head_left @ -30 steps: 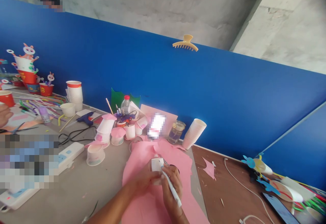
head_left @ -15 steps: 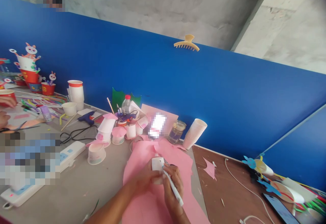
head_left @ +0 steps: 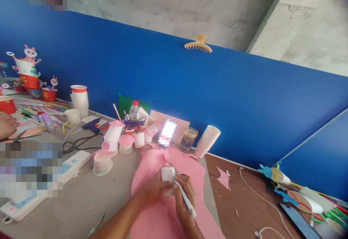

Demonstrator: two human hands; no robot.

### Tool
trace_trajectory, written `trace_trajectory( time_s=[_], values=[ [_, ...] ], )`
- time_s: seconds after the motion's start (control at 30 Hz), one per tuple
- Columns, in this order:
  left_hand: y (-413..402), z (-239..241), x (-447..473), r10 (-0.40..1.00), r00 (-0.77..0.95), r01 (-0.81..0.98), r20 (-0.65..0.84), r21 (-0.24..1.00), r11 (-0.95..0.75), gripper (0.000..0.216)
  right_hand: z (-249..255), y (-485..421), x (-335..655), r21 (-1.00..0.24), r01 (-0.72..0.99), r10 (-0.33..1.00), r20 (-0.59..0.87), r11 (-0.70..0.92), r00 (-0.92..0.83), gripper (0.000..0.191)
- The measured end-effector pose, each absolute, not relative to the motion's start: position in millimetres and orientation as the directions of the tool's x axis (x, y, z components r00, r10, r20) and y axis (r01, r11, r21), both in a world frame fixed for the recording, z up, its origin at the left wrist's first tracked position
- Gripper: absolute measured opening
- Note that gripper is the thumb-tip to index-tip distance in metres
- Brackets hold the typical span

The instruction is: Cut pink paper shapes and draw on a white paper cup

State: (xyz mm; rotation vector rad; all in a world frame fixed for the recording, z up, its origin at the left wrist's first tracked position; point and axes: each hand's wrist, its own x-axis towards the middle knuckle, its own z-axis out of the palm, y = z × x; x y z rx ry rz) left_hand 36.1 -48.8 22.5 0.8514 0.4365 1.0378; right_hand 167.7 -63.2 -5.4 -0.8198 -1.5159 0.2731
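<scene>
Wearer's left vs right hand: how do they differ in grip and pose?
- Grip: the left hand holds a small white piece; the right hand holds a white pen.
- Pose: the left forearm slants in from lower left; the right forearm rises more steeply from the bottom edge.
Shared: both hands are over the pink sheet.

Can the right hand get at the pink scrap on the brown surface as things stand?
Probably; nothing visible stands between the right hand and the pink scrap, though that hand holds a white pen.
</scene>
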Motion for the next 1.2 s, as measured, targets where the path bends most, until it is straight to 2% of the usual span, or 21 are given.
trace_trajectory(
  time_s=[0.47, 0.8, 1.2],
  values=[
    [-47.5, 17.7, 35.3, 0.883, 0.464, -0.575, 0.066, 0.781, 0.244, 0.027, -0.7, -63.4, 170.7, -0.606, 0.326, 0.629, 0.776, 0.725, 0.044, 0.019],
    [-43.7, 10.8, 35.6, 0.884, 0.458, -0.585, 0.09, 0.78, 0.224, 0.033, -2.6, -64.3, 172.4, -0.723, 0.265, 0.726, 0.679, 0.638, 0.108, 0.011],
    [-45.5, 13.1, 35.2, 0.881, 0.465, -0.552, 0.089, 0.807, 0.21, 0.036, -0.8, -64.7, 171.7, -0.709, 0.271, 0.721, 0.689, 0.651, 0.071, 0.011]
  ],
)
